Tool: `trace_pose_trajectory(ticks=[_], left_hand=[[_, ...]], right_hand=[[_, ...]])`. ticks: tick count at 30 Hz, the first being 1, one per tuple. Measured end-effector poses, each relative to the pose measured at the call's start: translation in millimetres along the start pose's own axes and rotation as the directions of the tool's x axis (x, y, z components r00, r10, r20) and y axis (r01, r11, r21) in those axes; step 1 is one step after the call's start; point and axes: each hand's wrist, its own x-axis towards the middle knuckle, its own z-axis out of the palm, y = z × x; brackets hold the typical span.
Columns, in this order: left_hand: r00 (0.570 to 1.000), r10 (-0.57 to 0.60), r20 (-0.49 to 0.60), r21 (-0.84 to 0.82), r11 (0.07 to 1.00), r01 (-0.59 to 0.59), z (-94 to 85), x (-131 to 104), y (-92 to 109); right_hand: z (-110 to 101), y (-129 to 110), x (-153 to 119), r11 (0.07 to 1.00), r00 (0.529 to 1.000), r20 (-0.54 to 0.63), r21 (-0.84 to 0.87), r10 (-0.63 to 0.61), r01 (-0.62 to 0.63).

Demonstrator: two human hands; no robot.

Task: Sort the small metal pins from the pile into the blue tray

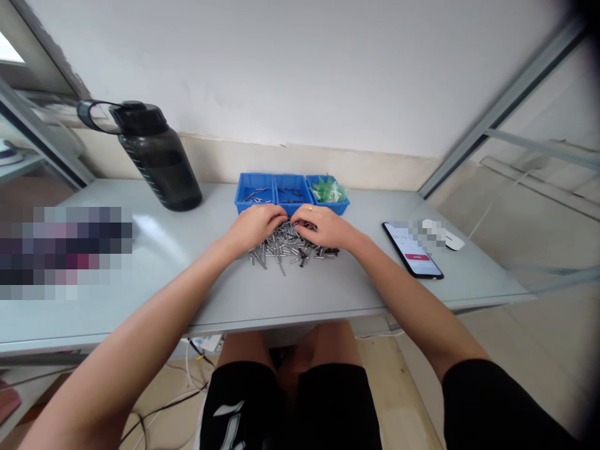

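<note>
Head view: pile of small metal fasteners (281, 245) lies loose on the grey counter (290, 290), directly in front of the person. Mostly silver pieces at left and centre; dark screws (302, 255) mixed in towards the right. Stray pieces spread out at the near edge of the pile.

Left hand (257, 225): at the far left side of the pile, palm down, fingers curled, thumb and forefinger drawn near each other. Whether a piece is pinched between them cannot be told.

Right hand (323, 226): at the far right side of the pile, fingers bent inward over it, partly closed. Gold-coloured ring (310, 208) on one finger. Hold on any piece cannot be made out. Fingertips of both hands nearly meet.

Three blue bins in a row just beyond the hands, near the wall (290, 75). Left bin (255, 205): a few silver pieces. Middle bin (281, 199): dark screws. Right bin (338, 208): green and clear material, possibly small plastic bags; exact kind unclear.

Far left on the counter: dark translucent bottle (159, 165), upright, black lid, carrying loop out to the left. To the right: phone (407, 250), lying face up, lit screen with a red button; just beyond it, a white object (454, 241), partly blurred out. Near left: a pixelated patch, contents not readable.
</note>
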Motion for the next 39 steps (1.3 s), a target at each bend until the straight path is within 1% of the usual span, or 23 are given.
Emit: trace_pose_trajectory(ticks=[4,7,9,13,17,19,21,24,27,30,33,35,39], left_hand=[[1.000,-0.012,0.001,-0.021,1.000,0.012,-0.5,-1,3],[0.998,-0.061,-0.023,0.003,0.998,0.061,-2.2,-2,5],[0.997,-0.081,-0.015,0.056,0.995,0.081,-3.4,-3,5],[0.999,-0.037,0.037,0.145,0.989,0.031,-3.7,-4,5],[0.996,-0.032,0.083,0.183,0.983,0.016,-2.7,-5,8],[0.994,-0.037,0.099,0.194,0.981,0.017,-2.4,-4,9],[0.993,-0.044,0.113,0.198,0.980,0.021,-2.2,-4,9],[0.990,-0.044,0.131,0.192,0.981,0.018,-2.0,-4,8],[0.989,-0.044,0.140,0.186,0.982,0.017,-2.5,-4,6],[0.988,-0.026,0.150,0.189,0.982,-0.003,-3.7,-5,6],[0.983,0.012,0.181,0.193,0.980,-0.047,-4.6,-4,5],[0.980,0.017,0.198,0.193,0.980,-0.056,-4.6,-4,3],[0.972,0.010,0.233,0.189,0.980,-0.056,-2.9,-4,0]], right_hand=[[-5,-3,1,0.993,0.998,-0.012,0.098,0.062,-0.061],[-6,0,2,0.988,0.991,-0.048,0.098,0.121,-0.116],[-5,6,2,0.988,0.985,-0.087,0.032,0.152,-0.150],[0,21,5,0.955,0.969,-0.137,-0.191,0.205,-0.229],[7,34,14,0.894,0.965,-0.101,-0.362,0.243,-0.263],[12,38,17,0.869,0.961,-0.088,-0.412,0.261,-0.274],[15,40,18,0.863,0.965,-0.057,-0.436,0.257,-0.256],[16,40,14,0.868,0.969,-0.049,-0.435,0.242,-0.238],[11,38,8,0.887,0.969,-0.099,-0.389,0.228,-0.249],[2,30,2,0.917,0.960,-0.174,-0.301,0.218,-0.263],[-5,16,1,0.934,0.952,-0.214,-0.239,0.218,-0.267],[-6,7,2,0.924,0.954,-0.166,-0.255,0.250,-0.286],[-3,-1,3,0.913,0.947,0.028,-0.279,0.319,-0.299]])
